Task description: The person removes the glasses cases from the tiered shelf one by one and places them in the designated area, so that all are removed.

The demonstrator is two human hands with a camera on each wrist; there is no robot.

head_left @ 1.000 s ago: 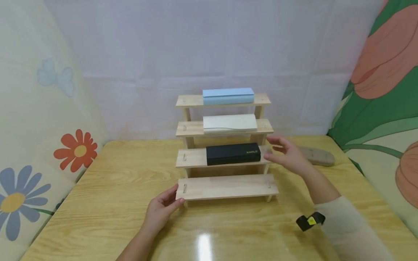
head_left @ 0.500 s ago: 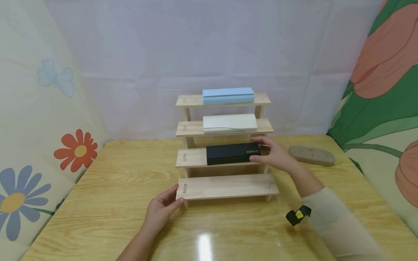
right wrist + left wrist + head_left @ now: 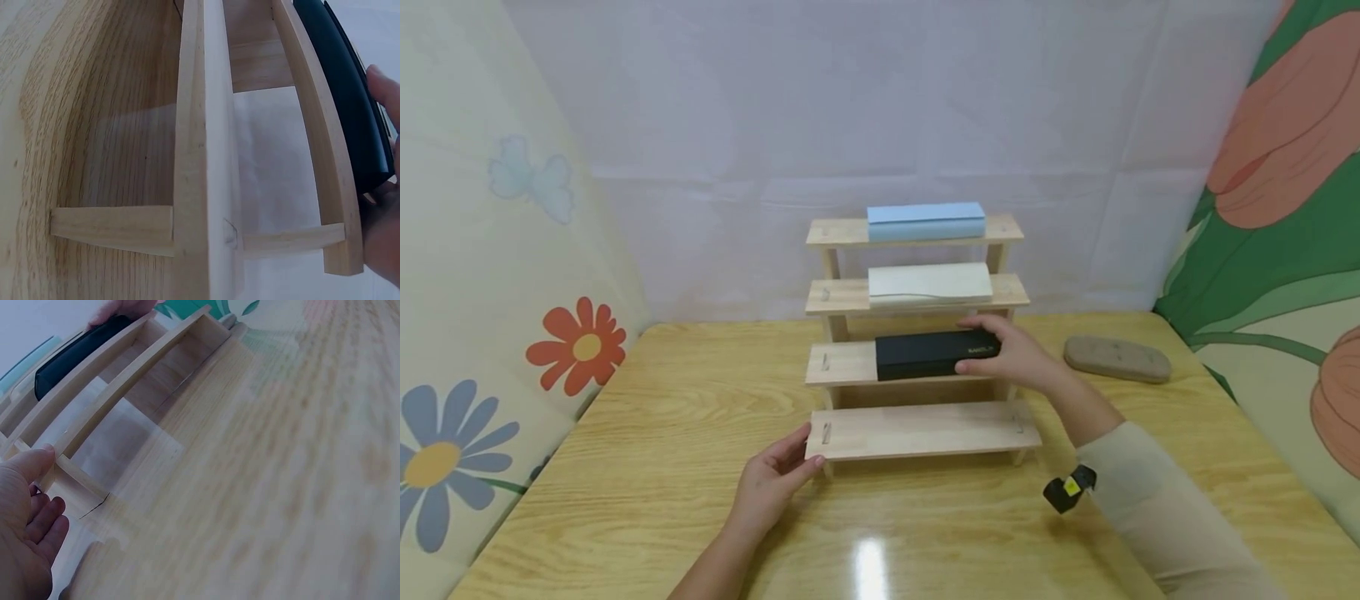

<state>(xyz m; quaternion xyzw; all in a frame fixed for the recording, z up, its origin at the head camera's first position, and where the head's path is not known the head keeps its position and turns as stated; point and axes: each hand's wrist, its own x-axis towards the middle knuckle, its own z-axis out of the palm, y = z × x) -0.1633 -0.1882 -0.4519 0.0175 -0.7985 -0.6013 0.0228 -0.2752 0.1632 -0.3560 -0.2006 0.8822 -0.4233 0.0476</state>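
A four-step wooden display rack (image 3: 925, 432) stands on the table. My left hand (image 3: 769, 482) grips the left end of its lowest step, thumb along the front edge; in the left wrist view the thumb (image 3: 34, 464) lies against that corner. On the second step from the bottom rests a black glasses case (image 3: 913, 357) with gold lettering. My right hand (image 3: 1018, 360) holds this case by its right end, thumb on the front and fingers behind. Higher up sit a white glasses case (image 3: 928, 285) and, on the top step, a light blue one (image 3: 925, 222).
A brown glasses case (image 3: 1117, 359) lies on the wood-grain table (image 3: 700, 392) to the right of the rack. Behind hangs a white cloth (image 3: 850, 100). Flower-patterned panels (image 3: 460, 250) flank both sides. A small black-and-yellow device (image 3: 1070, 488) hangs at the right sleeve.
My right hand has moved left from beside the rack's right end onto the black glasses case and taken hold of it. The left hand has kept its grip in place.
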